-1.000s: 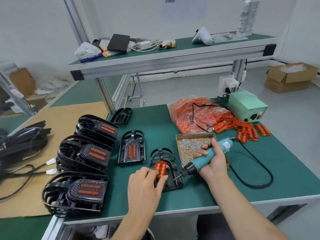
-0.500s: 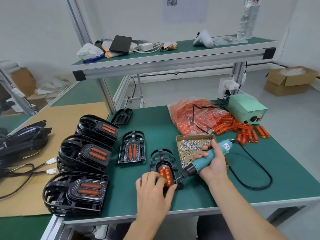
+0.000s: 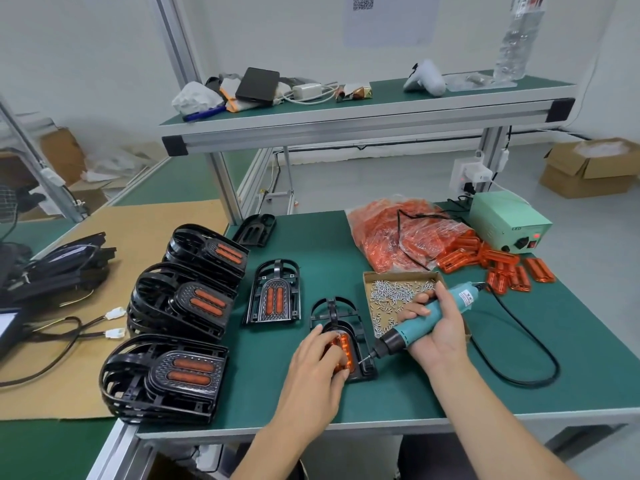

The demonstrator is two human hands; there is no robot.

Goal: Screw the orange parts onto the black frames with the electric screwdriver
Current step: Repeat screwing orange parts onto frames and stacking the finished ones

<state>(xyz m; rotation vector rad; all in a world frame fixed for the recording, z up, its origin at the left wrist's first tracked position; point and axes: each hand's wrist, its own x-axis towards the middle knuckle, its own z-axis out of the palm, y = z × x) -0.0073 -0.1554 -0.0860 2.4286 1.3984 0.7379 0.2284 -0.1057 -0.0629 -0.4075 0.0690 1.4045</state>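
2 hands busy: left hand (image 3: 317, 367) presses orange part (image 3: 344, 348); right hand (image 3: 438, 332) grips screwdriver (image 3: 415, 327).

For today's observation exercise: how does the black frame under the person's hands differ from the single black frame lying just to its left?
The frame under the hands has the left hand pressing its orange part while the electric screwdriver, gripped by the right hand, points at it. The left frame lies untouched, its orange strips fully visible. Both lie flat on the green table.
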